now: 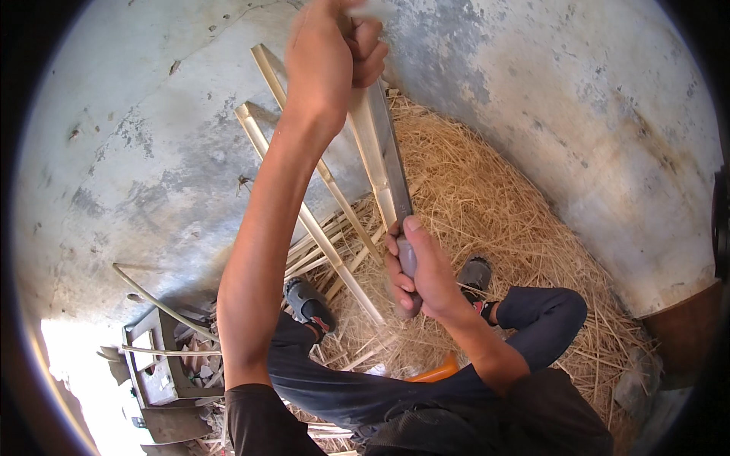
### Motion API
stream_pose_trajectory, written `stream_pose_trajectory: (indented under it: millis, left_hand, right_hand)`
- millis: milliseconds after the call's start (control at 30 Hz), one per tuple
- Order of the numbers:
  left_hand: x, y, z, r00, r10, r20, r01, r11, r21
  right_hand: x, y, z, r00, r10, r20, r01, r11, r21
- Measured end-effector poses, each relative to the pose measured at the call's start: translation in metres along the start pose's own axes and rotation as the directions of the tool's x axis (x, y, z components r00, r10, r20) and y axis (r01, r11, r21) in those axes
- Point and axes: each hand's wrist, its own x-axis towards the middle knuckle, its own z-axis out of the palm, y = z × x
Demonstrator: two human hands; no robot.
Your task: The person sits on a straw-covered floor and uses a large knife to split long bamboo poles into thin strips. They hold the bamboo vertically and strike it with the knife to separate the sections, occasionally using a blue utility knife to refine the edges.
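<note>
My left hand [331, 53] is raised high and closed around the top end of a long pale bamboo strip [380, 148] that stands almost upright in front of me. Lower down, my right hand [422, 270] grips the grey handle of a knife [408, 262], thumb pressed along the strip, with the blade set against the strip's lower part. The blade itself is mostly hidden by the strip. My dark-trousered knees and both sandalled feet [308, 304] sit below the hands.
Several more split bamboo strips [304, 213] lean against a stained concrete wall [152, 152]. Shavings and straw-like fibres [487, 190] cover the floor. An orange object [433, 372] pokes out by my knee. A small metal box [163, 365] sits at lower left.
</note>
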Motion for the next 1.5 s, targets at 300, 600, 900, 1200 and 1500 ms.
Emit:
stream_pose_trajectory:
  millis: [300, 600, 900, 1200, 1500]
  left_hand:
    - [0.011, -0.007, -0.026, 0.984, -0.044, -0.171, 0.051, 0.998, 0.035]
    - [0.003, 0.003, -0.045, 0.963, 0.031, 0.267, -0.101, 0.962, 0.253]
    - [0.006, -0.012, -0.040, 0.969, 0.106, 0.224, -0.133, 0.985, 0.108]
    - [-0.007, -0.016, -0.020, 0.986, 0.164, 0.034, -0.163, 0.986, -0.018]
    - [-0.001, -0.022, -0.031, 0.969, 0.248, -0.018, -0.247, 0.967, 0.062]
  right_hand:
    - [-0.020, 0.115, -0.091, 0.850, 0.444, -0.285, -0.425, 0.896, 0.130]
    - [-0.021, 0.064, -0.064, 0.987, 0.061, -0.152, -0.040, 0.990, 0.137]
    - [-0.030, 0.027, -0.020, 0.994, 0.089, -0.071, -0.072, 0.975, 0.212]
    - [-0.036, -0.003, -0.005, 0.994, -0.109, -0.003, 0.108, 0.983, 0.148]
    - [-0.038, -0.002, -0.010, 0.987, 0.157, 0.029, -0.159, 0.985, 0.063]
